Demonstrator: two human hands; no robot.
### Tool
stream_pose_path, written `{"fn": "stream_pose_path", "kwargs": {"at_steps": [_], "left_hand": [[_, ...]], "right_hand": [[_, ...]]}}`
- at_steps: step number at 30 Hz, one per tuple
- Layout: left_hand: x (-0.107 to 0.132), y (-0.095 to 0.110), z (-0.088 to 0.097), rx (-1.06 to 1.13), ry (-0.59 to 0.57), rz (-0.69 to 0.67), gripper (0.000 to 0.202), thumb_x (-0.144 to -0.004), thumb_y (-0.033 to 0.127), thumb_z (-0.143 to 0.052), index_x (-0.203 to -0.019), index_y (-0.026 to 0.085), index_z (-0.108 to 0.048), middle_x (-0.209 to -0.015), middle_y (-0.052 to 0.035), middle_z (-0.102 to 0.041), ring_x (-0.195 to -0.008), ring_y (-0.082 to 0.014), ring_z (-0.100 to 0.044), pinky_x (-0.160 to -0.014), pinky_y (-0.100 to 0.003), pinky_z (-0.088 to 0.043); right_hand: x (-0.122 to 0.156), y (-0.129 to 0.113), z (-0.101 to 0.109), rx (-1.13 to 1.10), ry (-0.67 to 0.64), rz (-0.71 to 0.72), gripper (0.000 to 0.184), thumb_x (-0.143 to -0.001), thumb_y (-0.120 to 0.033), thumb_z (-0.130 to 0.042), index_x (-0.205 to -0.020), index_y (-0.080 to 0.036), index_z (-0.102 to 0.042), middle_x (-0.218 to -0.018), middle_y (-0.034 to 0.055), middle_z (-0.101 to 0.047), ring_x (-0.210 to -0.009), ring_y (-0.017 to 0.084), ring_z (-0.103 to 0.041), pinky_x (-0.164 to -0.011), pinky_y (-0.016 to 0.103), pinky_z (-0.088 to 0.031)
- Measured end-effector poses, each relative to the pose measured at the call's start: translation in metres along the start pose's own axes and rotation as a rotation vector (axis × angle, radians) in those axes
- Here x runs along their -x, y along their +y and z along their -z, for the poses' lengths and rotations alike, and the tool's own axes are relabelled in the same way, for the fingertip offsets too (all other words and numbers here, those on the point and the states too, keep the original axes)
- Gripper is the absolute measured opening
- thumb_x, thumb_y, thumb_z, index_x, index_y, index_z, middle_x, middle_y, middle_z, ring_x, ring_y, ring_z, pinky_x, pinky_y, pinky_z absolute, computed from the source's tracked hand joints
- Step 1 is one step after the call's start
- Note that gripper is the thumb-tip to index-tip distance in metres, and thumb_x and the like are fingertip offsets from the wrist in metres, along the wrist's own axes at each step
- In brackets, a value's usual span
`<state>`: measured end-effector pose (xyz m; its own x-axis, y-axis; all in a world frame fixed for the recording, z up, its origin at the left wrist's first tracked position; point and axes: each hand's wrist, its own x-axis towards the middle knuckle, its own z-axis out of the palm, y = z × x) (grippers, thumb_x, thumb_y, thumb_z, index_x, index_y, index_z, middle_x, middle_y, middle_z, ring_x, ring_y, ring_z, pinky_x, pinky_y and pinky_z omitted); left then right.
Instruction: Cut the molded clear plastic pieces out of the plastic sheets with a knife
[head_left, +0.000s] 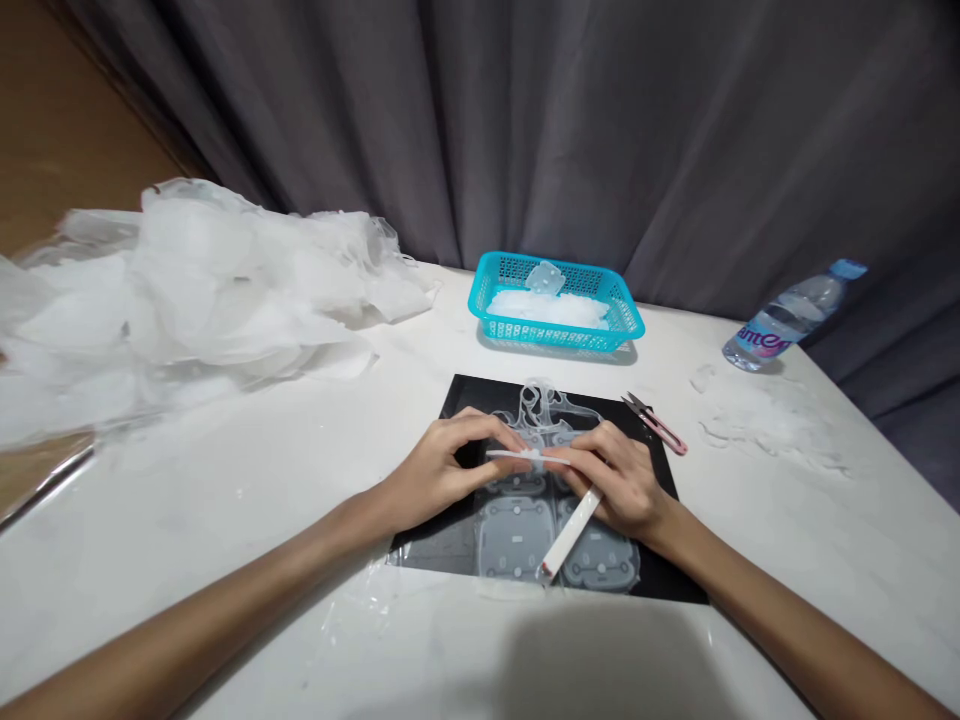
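Observation:
Between my two hands a thin, whitish translucent piece [531, 455] is held edge-on. My left hand [442, 460] pinches its left end between thumb and fingers. My right hand [619, 475] grips the right end, and a flat white stick-like tool [571, 535] is also tucked in its fingers, one end slanting down toward me. Under the hands lies a clear molded sheet [517, 535] with several rounded, patterned pieces, on a black mat [435, 555]. Curly clear offcuts [541, 400] sit just beyond my fingers. Part of the sheet is hidden by my hands.
Pink-handled snips [660, 428] rest across the mat's right edge. Behind it stands a turquoise basket [559, 338] holding translucent pieces. A large heap of whitish film [202, 290] covers the back left. A water bottle [787, 318] and clear scraps [772, 420] are at right, before a grey curtain [570, 130].

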<state>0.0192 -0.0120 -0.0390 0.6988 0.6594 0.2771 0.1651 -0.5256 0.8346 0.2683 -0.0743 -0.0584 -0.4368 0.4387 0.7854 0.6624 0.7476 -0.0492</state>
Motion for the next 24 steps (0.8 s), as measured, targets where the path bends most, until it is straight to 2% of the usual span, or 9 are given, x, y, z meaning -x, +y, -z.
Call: {"fn": "stream_pose_path", "kwargs": {"at_steps": [6,10,16,24], "left_hand": [[0.0058,-0.0020,-0.0010,-0.076,-0.039,-0.058,0.012,-0.103,0.025,-0.065,-0.113,0.026,-0.071,-0.113,-0.0014,-0.078,-0.110,-0.0210,-0.065,-0.097,-0.035,-0.048],[0.0024,-0.0009,0.0012,-0.040,-0.028,-0.089,0.013,-0.104,0.021,-0.062,-0.111,0.025,-0.072,-0.114,-0.0016,-0.079,-0.109,-0.0207,-0.068,-0.100,-0.036,-0.046],[-0.0041,0.0027,0.0014,-0.030,-0.013,-0.028,0.012,-0.102,0.030,-0.068,-0.105,0.023,-0.077,-0.115,-0.0065,-0.080,-0.110,-0.0238,-0.071,-0.102,-0.040,-0.047],[-0.0032,-0.0011,0.0008,-0.034,-0.014,-0.064,0.010,-0.100,0.028,-0.072,-0.106,0.024,-0.079,-0.114,-0.0046,-0.080,-0.109,-0.0226,-0.072,-0.103,-0.039,-0.045]], "right_hand": [[-0.0004,0.0004,0.0026,0.033,-0.043,0.023,0.016,-0.105,-0.021,-0.059,-0.111,-0.014,-0.073,-0.083,0.0060,-0.069,-0.072,0.016,-0.060,-0.061,0.027,-0.049],[-0.0004,0.0016,0.0005,0.032,-0.063,-0.023,0.020,-0.106,-0.022,-0.056,-0.109,-0.014,-0.073,-0.085,0.0072,-0.069,-0.076,0.017,-0.060,-0.063,0.028,-0.050],[0.0001,-0.0006,-0.0008,0.049,0.013,-0.012,0.009,-0.098,-0.017,-0.069,-0.105,-0.015,-0.073,-0.082,0.0046,-0.070,-0.073,0.016,-0.060,-0.062,0.027,-0.049],[-0.0024,-0.0036,0.0025,0.101,0.060,0.030,0.009,-0.096,-0.018,-0.073,-0.104,-0.015,-0.075,-0.078,0.0032,-0.069,-0.070,0.014,-0.060,-0.061,0.025,-0.049]]}}
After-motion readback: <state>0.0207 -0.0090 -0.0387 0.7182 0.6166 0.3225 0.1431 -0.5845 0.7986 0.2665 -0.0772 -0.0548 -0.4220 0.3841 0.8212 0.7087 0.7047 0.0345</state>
